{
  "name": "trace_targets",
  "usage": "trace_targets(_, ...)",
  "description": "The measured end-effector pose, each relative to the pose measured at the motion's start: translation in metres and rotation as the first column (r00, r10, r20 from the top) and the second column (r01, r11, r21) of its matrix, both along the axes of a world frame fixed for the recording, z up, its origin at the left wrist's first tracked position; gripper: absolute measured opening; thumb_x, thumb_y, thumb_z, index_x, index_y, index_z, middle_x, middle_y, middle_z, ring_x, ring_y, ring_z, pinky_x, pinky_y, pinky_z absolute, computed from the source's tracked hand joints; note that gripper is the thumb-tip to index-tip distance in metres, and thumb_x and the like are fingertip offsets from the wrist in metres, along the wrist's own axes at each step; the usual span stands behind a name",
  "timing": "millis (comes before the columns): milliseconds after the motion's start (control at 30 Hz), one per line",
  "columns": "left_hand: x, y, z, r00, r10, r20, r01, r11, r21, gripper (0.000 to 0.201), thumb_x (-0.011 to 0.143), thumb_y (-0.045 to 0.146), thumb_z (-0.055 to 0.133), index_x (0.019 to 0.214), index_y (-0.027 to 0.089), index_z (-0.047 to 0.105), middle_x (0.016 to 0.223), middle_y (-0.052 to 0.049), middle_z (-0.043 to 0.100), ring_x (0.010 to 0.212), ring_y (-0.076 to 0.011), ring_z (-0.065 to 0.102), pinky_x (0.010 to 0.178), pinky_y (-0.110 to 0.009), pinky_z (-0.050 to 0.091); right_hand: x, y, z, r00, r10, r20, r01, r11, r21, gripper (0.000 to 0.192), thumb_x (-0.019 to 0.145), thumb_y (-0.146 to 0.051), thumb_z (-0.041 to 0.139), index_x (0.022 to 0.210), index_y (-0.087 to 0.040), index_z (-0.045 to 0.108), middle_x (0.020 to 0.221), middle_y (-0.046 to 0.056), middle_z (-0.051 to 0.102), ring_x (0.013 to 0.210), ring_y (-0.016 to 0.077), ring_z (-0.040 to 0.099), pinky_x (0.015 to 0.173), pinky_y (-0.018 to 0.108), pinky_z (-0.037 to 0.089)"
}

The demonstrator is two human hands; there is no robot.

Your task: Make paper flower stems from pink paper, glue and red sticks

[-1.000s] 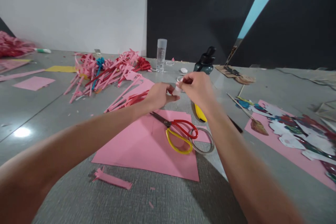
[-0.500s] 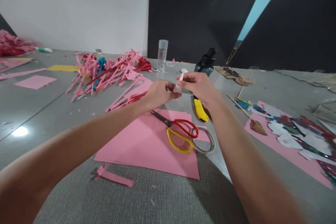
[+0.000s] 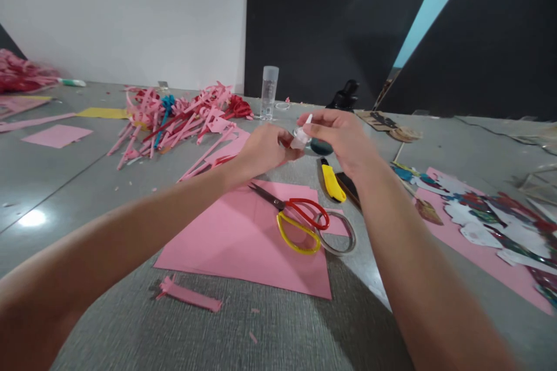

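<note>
At centre frame, the left hand (image 3: 265, 149) and right hand (image 3: 343, 139) together pinch a small white strip (image 3: 301, 136) above the pink paper (image 3: 243, 237); it looks light, flimsy, best held by its ends.

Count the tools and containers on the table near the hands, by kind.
Scissors: 1
Tape roll: 1
Yellow utility knife: 1
Clear bottle: 1
Dark bottle: 1
Total: 5
The left hand and right hand pinch a small whitish piece between them, not counted.
</note>
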State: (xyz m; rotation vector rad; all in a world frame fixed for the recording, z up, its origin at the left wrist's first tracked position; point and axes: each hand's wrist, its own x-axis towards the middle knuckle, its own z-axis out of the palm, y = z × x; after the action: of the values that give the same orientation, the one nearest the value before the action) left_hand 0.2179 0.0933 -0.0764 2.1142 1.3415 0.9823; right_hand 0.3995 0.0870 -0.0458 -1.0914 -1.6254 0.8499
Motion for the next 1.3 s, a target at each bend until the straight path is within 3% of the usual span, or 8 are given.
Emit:
trace_targets(133, 0.002, -0.001, 0.003, 0.998, 0.055, -0.029, -0.053, 0.994, 0.091, 0.026, 0.074, 0.047, 0.083, 0.082, 0.023, 0.078, 0.077, -0.003, 0.069, 0.068, -0.0169, 0.056, 0.062, -0.032, 0.037, 0.003, -0.001, 0.002, 0.997, 0.078, -0.011, -0.077, 0.996, 0.042, 0.022, 0.071, -0.036, 0.086, 0.085, -0.022, 0.076, 0.089, 0.003, 0.073, 0.082, 0.019, 0.065, 0.078, 0.036, 0.052)
trace_targets(300, 0.002, -0.001, -0.002, 0.993, 0.096, -0.07, -0.088, 0.99, 0.115, 0.031, 0.075, 0.051, 0.082, 0.076, 0.022, 0.075, 0.076, -0.005, 0.069, 0.069, -0.0194, 0.057, 0.063, -0.034, 0.037, -0.007, 0.002, -0.004, 0.994, -0.073, 0.076, 0.068, 0.995, 0.072, 0.03, 0.069, -0.046, 0.089, 0.075, -0.023, 0.07, 0.077, 0.003, 0.069, 0.076, 0.0211, 0.064, 0.069, 0.037, 0.052)
trace_targets(433, -0.001, -0.001, -0.004, 0.998, 0.065, -0.018, -0.064, 0.995, 0.071, 0.028, 0.077, 0.049, 0.08, 0.076, 0.022, 0.072, 0.075, -0.004, 0.07, 0.07, -0.0185, 0.058, 0.063, -0.033, 0.037, -0.013, 0.0, -0.005, 0.98, -0.15, 0.131, 0.135, 0.984, 0.119, 0.03, 0.071, -0.047, 0.088, 0.081, -0.023, 0.072, 0.08, 0.003, 0.068, 0.08, 0.022, 0.064, 0.07, 0.037, 0.052)
trace_targets(600, 0.0, -0.002, 0.003, 0.999, 0.049, -0.021, -0.048, 0.998, 0.036, 0.033, 0.075, 0.053, 0.08, 0.073, 0.021, 0.071, 0.068, -0.002, 0.064, 0.063, -0.0167, 0.053, 0.059, -0.033, 0.034, -0.005, -0.003, 0.001, 1.0, 0.028, 0.0, -0.028, 0.999, 0.043, 0.015, 0.078, -0.033, 0.081, 0.088, -0.023, 0.077, 0.095, 0.004, 0.076, 0.089, 0.0211, 0.068, 0.086, 0.038, 0.054)
trace_targets(700, 0.001, -0.004, 0.006, 0.999, 0.039, -0.03, -0.038, 0.998, 0.043, 0.03, 0.074, 0.05, 0.08, 0.072, 0.021, 0.071, 0.067, -0.002, 0.063, 0.063, -0.0164, 0.053, 0.059, -0.033, 0.033, 0.0, -0.001, 0.0, 0.996, 0.077, -0.055, -0.075, 0.996, 0.042, 0.025, 0.072, -0.027, 0.084, 0.096, -0.022, 0.078, 0.096, 0.005, 0.077, 0.088, 0.0201, 0.069, 0.087, 0.038, 0.055)
trace_targets(1000, 0.002, -0.002, -0.002, 0.997, 0.069, -0.026, -0.069, 0.998, 0.007, 0.032, 0.073, 0.052, 0.081, 0.068, 0.022, 0.069, 0.071, -0.004, 0.067, 0.065, -0.0184, 0.056, 0.059, -0.033, 0.034, -0.008, 0.01, -0.019, 0.977, -0.167, 0.13, 0.148, 0.979, 0.143, 0.028, 0.072, -0.043, 0.088, 0.086, -0.024, 0.072, 0.082, 0.003, 0.067, 0.081, 0.0216, 0.063, 0.072, 0.037, 0.052)
trace_targets(1167, 0.0, -0.002, 0.004, 0.999, -0.002, 0.045, 0.005, 0.997, -0.072, 0.03, 0.076, 0.049, 0.078, 0.067, 0.022, 0.07, 0.061, 0.0, 0.061, 0.056, -0.0141, 0.05, 0.057, -0.034, 0.032, -0.004, 0.008, -0.013, 0.995, -0.082, 0.062, 0.072, 0.985, 0.156, 0.024, 0.078, -0.037, 0.08, 0.097, -0.025, 0.074, 0.102, 0.004, 0.074, 0.101, 0.0232, 0.067, 0.089, 0.039, 0.054)
trace_targets(1300, -0.002, -0.002, 0.008, 0.998, -0.03, 0.047, 0.033, 0.998, -0.061, 0.029, 0.076, 0.049, 0.078, 0.068, 0.021, 0.073, 0.058, 0.001, 0.058, 0.054, -0.0124, 0.047, 0.056, -0.033, 0.031, 0.0, 0.003, -0.007, 0.999, 0.045, -0.007, -0.045, 0.997, 0.056, 0.044, 0.076, -0.031, 0.08, 0.118, -0.025, 0.07, 0.114, 0.006, 0.077, 0.112, 0.026, 0.068, 0.091, 0.041, 0.057)
